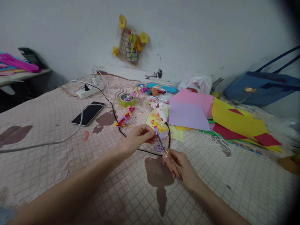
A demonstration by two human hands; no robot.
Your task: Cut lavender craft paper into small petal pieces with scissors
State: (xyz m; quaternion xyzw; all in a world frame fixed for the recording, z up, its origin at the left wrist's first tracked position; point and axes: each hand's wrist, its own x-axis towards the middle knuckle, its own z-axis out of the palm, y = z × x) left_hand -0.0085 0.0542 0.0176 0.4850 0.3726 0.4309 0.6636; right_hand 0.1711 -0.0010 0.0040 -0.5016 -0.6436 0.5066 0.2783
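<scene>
My left hand (143,136) pinches a small piece of lilac paper (156,130) between thumb and fingers. In my right hand (179,164) is a pair of scissors (161,143), its blades pointing up and left to the paper's edge. Whether the blades touch the paper is too small to tell. Just beyond both hands lie yellow and lilac paper scraps (158,123) on a pale yellow sheet (177,133). Among them rests a white glue gun (162,115) with a black cord.
A phone (88,113), a white power strip (90,91) and cables lie to the left. Near the middle are a roll of green tape (127,100) and a decorated pink strip (125,118). Coloured paper sheets (188,114), white string (217,143) and a blue bag (262,89) are on the right.
</scene>
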